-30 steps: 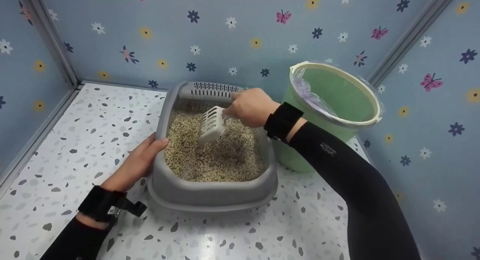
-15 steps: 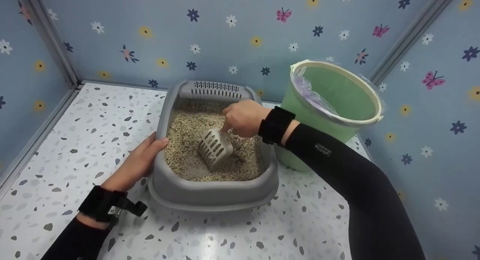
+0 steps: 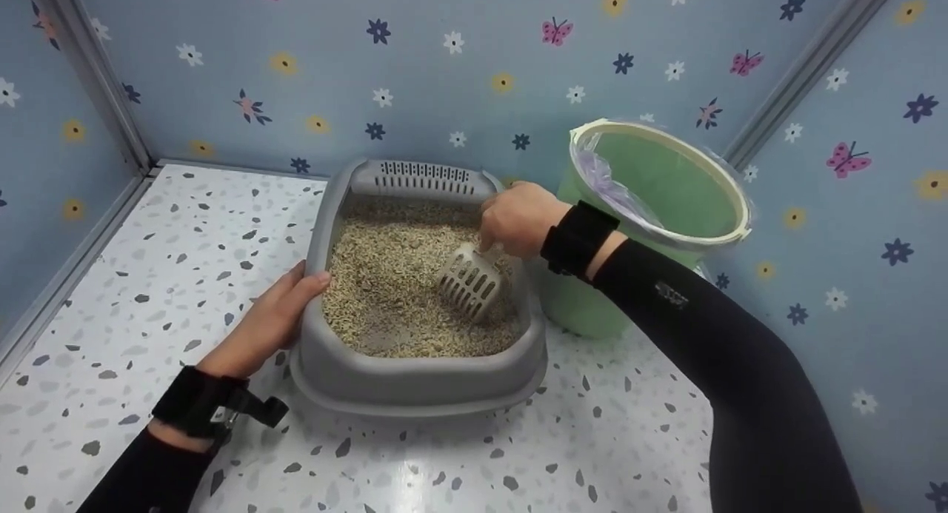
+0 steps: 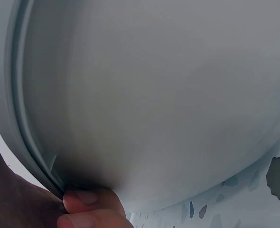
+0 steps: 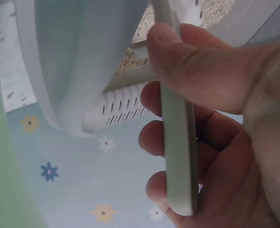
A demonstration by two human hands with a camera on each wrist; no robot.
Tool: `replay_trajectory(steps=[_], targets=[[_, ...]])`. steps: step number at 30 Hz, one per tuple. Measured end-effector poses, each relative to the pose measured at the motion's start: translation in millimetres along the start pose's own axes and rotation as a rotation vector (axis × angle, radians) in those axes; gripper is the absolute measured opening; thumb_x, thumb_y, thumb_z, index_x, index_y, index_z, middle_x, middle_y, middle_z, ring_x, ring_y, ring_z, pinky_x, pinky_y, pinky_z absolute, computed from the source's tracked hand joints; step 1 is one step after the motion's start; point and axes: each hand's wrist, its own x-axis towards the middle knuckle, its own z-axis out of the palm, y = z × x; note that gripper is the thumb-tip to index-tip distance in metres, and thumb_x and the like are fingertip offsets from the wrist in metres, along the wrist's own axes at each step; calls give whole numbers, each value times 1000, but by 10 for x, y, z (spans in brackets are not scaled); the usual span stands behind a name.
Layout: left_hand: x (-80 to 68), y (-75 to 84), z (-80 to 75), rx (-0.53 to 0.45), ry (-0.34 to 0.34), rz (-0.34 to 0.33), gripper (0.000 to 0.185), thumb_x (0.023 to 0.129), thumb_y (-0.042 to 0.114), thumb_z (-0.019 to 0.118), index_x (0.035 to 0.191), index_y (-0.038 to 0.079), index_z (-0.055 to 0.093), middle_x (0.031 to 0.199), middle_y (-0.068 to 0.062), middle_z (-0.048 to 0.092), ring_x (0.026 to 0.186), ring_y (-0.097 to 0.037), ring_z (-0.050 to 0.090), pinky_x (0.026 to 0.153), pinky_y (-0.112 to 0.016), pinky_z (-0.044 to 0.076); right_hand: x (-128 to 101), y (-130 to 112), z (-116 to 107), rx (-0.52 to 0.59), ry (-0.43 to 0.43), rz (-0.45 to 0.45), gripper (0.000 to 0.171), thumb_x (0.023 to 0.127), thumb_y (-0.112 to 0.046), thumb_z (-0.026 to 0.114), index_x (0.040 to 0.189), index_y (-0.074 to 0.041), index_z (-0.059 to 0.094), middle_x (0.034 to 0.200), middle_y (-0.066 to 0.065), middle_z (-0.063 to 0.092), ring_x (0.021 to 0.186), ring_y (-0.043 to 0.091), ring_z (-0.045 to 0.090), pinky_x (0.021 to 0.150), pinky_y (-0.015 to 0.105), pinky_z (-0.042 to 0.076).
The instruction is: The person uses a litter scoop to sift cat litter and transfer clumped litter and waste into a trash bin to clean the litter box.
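A grey litter box (image 3: 418, 387) holds sandy-coloured litter (image 3: 385, 276). My left hand (image 3: 270, 313) grips its left rim, thumb on top; in the left wrist view the fingertips (image 4: 95, 202) curl under the rim, against the outer wall. My right hand (image 3: 522, 217) holds a beige slotted litter scoop (image 3: 472, 280) over the right part of the box, its front edge down at the litter. In the right wrist view the thumb lies along the scoop's handle (image 5: 178, 156) and the fingers wrap round it. The handle is mostly hidden by the hand in the head view.
A green bucket (image 3: 592, 306) with a cream rim and a clear-purple bag liner stands right behind the box's right side, under my right forearm. The speckled white floor (image 3: 185, 239) meets flower-patterned blue walls (image 3: 333, 54) at the back and sides.
The scoop first went down into the middle of the litter, then my right hand moved it rightward towards the box's right wall. My left hand stays on the rim.
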Motion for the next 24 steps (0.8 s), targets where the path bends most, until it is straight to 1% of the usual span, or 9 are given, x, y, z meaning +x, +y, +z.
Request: replay_trajectory(steps=[2,5,8,11,14,17,18,22,24], targets=[[11,-5,3,-14,-2,-3,96,111,71,47,180,21,3,171,-35,35,138,-51,61,109,-61,56,-25,22,-27,9,4,-10,22,95,-13,85,110,-27,90,114,1,82,103,26,75,94,50,58],[20,-7,9,-34,-7,-5,96,111,70,48,180,21,2,177,-34,24,146,-53,53,112,-64,54,-27,47,-91,61,-14,-1,30,94,-10,83,118,-26,88,119,4,82,106,29,75,96,50,60],[21,-12,1,-29,-3,4,95,112,70,48,180,22,4,172,-36,32,140,-53,59,107,-61,58,31,51,-136,130,-23,46,35,95,-9,81,126,-25,85,124,6,80,109,30,73,95,51,62],[19,-19,-3,-18,8,1,95,111,70,48,180,21,4,166,-37,41,133,-51,64,102,-57,62,126,20,-126,143,-30,87,31,100,-12,77,128,-23,84,124,6,79,109,29,71,93,52,63],[18,-23,6,-17,10,0,96,111,70,48,180,19,4,168,-37,40,137,-51,61,106,-60,58,182,-22,-79,116,-45,112,27,102,-14,72,125,-20,84,122,7,78,107,29,71,89,54,64],[19,-16,15,-25,5,9,95,111,69,48,180,20,6,170,-36,36,142,-52,56,111,-64,54,167,-43,-63,92,-79,159,27,99,-11,69,120,-17,85,117,9,78,99,30,71,84,55,65],[19,-11,17,-32,2,13,94,111,69,49,180,21,7,170,-36,36,143,-53,56,111,-65,54,152,-44,-69,87,-89,177,26,99,-10,68,117,-17,85,115,9,78,96,30,70,83,56,65],[5,-4,12,-35,3,16,92,111,70,49,180,25,9,165,-35,42,135,-52,62,105,-64,58,90,-46,-131,68,-133,238,20,98,-12,68,108,-17,85,102,8,76,85,28,63,78,56,64],[1,-9,12,-31,6,19,93,111,71,49,180,24,9,165,-35,43,136,-51,61,106,-64,57,74,-66,-165,50,-154,249,15,99,-14,68,103,-15,82,96,8,73,81,27,60,76,56,64]])
